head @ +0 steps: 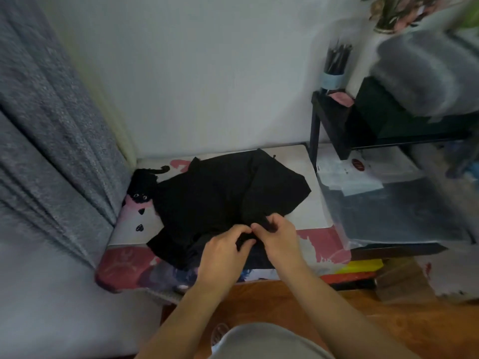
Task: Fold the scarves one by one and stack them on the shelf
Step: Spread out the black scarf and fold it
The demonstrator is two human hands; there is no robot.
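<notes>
While the black scarf [223, 193] lies crumpled, long axis unclear, both hands' fingers [243, 230] pinch its near edge

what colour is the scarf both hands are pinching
Black. The scarf lies spread on the patterned mat, clearest in the head view.

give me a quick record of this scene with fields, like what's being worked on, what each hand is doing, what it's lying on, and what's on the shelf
item in work: black scarf, spread out and rumpled, not yet folded
left hand: pinches the scarf's near edge
right hand: pinches the same edge, beside the left hand
surface: printed mat, pink and white
shelf: black, right of the mat
on shelf: folded dark cloth with folded grey cloth on top, blurred
behind shelf: cup of pencils
</notes>
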